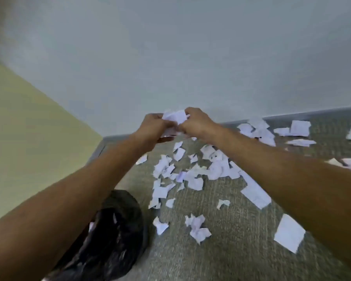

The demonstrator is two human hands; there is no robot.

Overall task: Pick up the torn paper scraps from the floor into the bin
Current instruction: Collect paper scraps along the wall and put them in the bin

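Both my hands are raised in front of me, well above the floor. My left hand (pixel 153 126) and my right hand (pixel 197 123) together grip a white piece of paper (pixel 175 117) held between them. Several torn white paper scraps (pixel 193 175) lie scattered on the grey carpet (pixel 221 258) below and to the right of my hands. The bin (pixel 114 236), lined with a black plastic bag, stands on the carpet at lower left, partly hidden under my left forearm.
A pale grey wall (pixel 170 57) with a dark skirting board (pixel 312 113) runs behind the scraps. A yellowish wall or panel (pixel 28 128) closes off the left side. More scraps (pixel 298 129) lie along the skirting at the right.
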